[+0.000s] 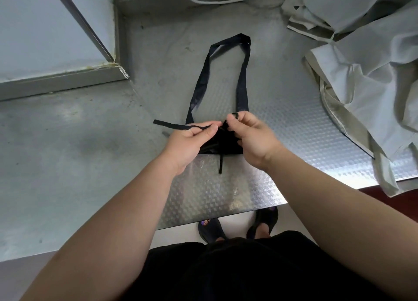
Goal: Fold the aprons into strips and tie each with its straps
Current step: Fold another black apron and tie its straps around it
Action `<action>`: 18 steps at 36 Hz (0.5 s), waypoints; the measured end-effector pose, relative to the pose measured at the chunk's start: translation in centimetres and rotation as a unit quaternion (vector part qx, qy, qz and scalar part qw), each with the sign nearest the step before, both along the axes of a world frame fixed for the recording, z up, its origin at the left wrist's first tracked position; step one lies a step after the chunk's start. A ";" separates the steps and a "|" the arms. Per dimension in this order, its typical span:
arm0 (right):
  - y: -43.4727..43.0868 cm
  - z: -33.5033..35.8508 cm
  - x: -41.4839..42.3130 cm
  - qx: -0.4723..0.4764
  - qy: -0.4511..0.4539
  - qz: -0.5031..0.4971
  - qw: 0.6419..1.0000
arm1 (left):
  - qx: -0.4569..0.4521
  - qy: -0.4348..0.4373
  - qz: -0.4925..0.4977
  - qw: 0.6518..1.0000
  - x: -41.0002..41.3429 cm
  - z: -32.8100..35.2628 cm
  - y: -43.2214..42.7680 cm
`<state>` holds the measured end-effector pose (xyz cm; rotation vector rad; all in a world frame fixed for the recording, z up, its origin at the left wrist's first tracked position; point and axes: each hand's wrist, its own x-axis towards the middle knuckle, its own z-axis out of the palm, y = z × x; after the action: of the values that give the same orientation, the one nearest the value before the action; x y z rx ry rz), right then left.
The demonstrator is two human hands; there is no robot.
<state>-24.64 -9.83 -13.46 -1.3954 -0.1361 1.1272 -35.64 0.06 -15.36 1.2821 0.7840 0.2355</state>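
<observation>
A black apron (222, 143) lies folded into a small bundle on the metal table (282, 124), mostly hidden under my hands. Its wide neck loop (243, 74) stretches away from me across the table. My left hand (187, 142) pinches a thin black strap (172, 125) whose free end points left. My right hand (251, 137) pinches the other strap (234, 115) just above the bundle. A short strap end (220, 164) sticks out from under the bundle toward me.
A heap of pale grey aprons (366, 78) fills the right side of the table and hangs over its edge. A raised metal ledge (67, 78) and wall panel stand at the left. A white cable (214, 0) runs along the back. My feet in dark sandals (237, 226) are below the table edge.
</observation>
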 end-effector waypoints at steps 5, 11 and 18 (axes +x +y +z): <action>-0.3 -0.4 -0.1 0.018 -0.006 -0.055 0.998 | 0.004 0.018 0.008 1.000 0.4 0.0 -0.2; -0.5 -0.7 0.0 -0.018 -0.018 -0.090 0.996 | 0.027 0.025 -0.016 0.999 0.0 -0.6 0.0; -1.1 -0.8 0.7 -0.024 0.099 -0.212 0.972 | 0.041 0.001 -0.001 0.999 -0.1 -0.6 0.1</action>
<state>-23.94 -10.90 -14.25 -1.2676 0.3218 0.9047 -35.69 0.12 -15.98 1.3603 0.7813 0.2677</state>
